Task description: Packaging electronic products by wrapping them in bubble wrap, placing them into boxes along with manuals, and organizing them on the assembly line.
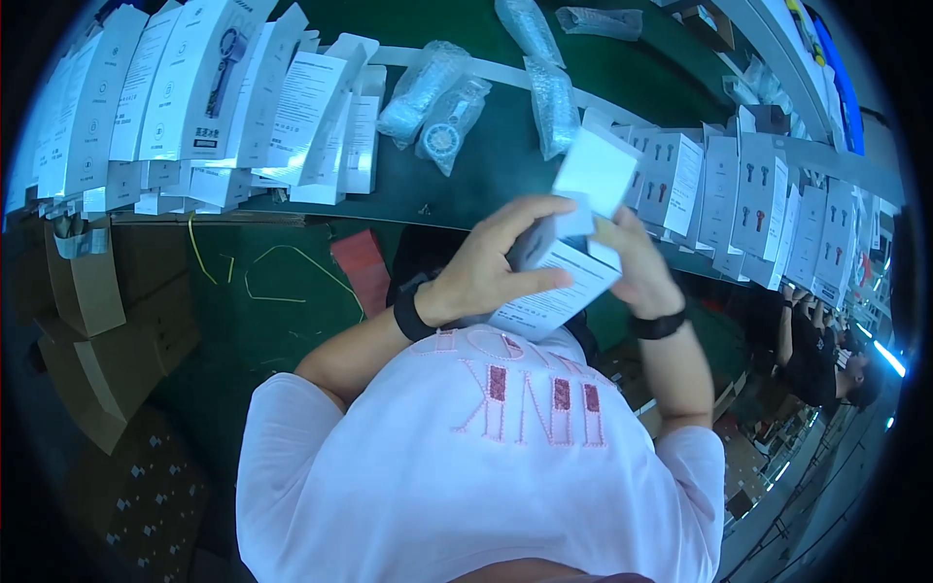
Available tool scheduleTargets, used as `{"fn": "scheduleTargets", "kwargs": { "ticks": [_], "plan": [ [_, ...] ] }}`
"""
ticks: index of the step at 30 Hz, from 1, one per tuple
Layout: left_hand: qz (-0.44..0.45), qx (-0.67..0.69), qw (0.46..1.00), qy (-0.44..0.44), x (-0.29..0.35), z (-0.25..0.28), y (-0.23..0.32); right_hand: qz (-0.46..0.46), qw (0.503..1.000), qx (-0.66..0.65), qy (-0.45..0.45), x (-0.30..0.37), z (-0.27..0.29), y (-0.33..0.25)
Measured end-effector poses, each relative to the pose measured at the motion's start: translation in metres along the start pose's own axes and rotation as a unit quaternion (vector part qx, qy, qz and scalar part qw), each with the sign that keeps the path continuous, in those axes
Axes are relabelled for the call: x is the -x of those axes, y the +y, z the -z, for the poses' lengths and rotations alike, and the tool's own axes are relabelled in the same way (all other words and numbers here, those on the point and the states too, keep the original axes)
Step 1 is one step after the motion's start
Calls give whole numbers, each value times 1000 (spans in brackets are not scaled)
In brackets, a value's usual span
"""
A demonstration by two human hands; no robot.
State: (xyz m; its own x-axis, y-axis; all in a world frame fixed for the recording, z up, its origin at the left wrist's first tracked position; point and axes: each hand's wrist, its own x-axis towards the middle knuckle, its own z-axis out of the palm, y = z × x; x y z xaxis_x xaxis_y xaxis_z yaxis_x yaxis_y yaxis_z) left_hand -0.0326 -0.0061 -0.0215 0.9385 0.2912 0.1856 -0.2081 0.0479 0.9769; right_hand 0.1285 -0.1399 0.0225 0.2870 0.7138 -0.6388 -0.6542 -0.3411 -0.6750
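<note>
I find the white carton (573, 291) in front of my shirt (466, 466), by the near edge of the dark surface (501, 180), held tilted with a pale flap (595, 173) raised. My left hand (486, 260) clasps it, thumb along the printed face, fingers bent over the upper part. My right hand (639, 262) is against the side by the opening; it is blurred and its fingertips are hidden, so I cannot tell whether it pinches.

Assessment: thin, fairly stiff card, probably light, slightly slippery, liable to crease at the flaps. Hold is best taken on the folded side edges.

Not verifiable: the carton's interior, its underside, and details inside the bubble-wrapped pieces (434, 92).
</note>
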Motion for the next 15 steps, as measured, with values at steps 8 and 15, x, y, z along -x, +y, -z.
{"fn": "scheduleTargets", "kwargs": {
  "ticks": [8, 15],
  "plan": [
    [174, 69, 982, 30, -19, -36, -9, 237, 920, 309, -38, 7, 36, -22],
    [192, 117, 971, 80, -15, -60, -11, 324, 823, 446, -136, 19, 61, -11]
  ]
}}
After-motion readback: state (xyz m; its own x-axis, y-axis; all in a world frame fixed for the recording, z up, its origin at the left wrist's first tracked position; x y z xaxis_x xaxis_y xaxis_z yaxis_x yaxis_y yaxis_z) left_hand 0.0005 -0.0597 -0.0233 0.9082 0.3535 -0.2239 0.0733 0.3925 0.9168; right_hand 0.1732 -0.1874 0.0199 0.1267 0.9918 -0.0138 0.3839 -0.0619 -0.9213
